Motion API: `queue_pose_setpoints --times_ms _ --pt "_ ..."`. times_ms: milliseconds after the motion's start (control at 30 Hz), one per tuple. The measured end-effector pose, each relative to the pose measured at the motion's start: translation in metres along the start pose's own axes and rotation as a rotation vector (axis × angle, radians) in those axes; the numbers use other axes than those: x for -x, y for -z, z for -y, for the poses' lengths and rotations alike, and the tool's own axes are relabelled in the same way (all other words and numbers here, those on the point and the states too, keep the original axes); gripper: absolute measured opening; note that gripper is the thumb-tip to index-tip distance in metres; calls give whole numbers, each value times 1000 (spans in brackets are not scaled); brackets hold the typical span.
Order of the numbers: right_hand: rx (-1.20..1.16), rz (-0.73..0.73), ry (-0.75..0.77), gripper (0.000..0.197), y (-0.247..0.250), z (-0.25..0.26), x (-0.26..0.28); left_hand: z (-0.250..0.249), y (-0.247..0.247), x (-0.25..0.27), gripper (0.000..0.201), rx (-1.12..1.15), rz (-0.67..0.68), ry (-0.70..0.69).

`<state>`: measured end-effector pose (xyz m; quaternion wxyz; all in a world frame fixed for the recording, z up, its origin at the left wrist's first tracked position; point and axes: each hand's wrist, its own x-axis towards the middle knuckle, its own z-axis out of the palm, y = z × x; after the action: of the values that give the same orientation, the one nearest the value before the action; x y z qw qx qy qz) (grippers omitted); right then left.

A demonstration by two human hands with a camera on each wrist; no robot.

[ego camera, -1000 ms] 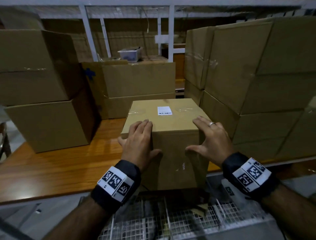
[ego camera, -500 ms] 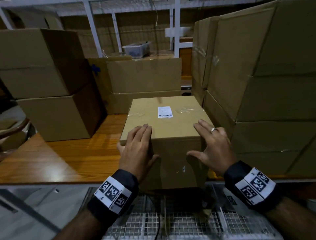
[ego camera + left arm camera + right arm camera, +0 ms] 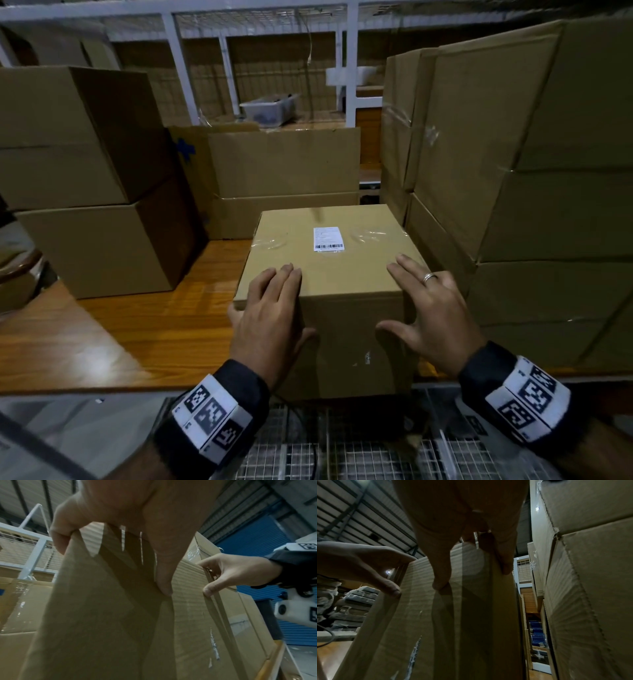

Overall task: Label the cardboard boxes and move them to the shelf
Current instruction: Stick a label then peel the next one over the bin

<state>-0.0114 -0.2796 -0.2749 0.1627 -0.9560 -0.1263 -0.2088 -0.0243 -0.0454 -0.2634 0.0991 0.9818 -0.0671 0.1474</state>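
Compared with a second ago, your view has come in closer and higher over the labelled box (image 3: 329,274); both hands sit where they were on its near top edge, and the box looks a touch farther onto the wooden shelf board (image 3: 144,329).

Left hand (image 3: 270,318): fingers straight and together on the lid, thumb down the near face, little finger wrapped round the left corner. Right hand (image 3: 435,308): fingers spread flat on the lid, thumb splayed on the near face. Neither pinches anything. That reads as a push hold, palms behind the box to slide it away from you.

White barcode label (image 3: 328,239) already stuck mid-lid, so labelling looks done for this one. Its near end overhangs the board's near edge.

Tight slot: stacked cartons on the right (image 3: 513,192) just beside it, a carton behind (image 3: 284,164), and two stacked cartons at left (image 3: 92,192) well apart.

Board is glossy orange wood. White shelf posts (image 3: 178,58) stand at the far side, with a clear plastic bin (image 3: 270,109) beyond. Dim warehouse light.
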Motion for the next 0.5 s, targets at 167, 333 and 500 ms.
queue_pose_setpoints --times_ms 167,333,500 --pt "10 66 -30 96 6 3 0 2 4 0 90 -15 42 -18" --pt "213 288 -76 90 56 28 -11 6 37 -9 90 -23 175 -55" --pt "144 195 1 66 94 41 -62 6 90 -54 99 -174 219 -144"
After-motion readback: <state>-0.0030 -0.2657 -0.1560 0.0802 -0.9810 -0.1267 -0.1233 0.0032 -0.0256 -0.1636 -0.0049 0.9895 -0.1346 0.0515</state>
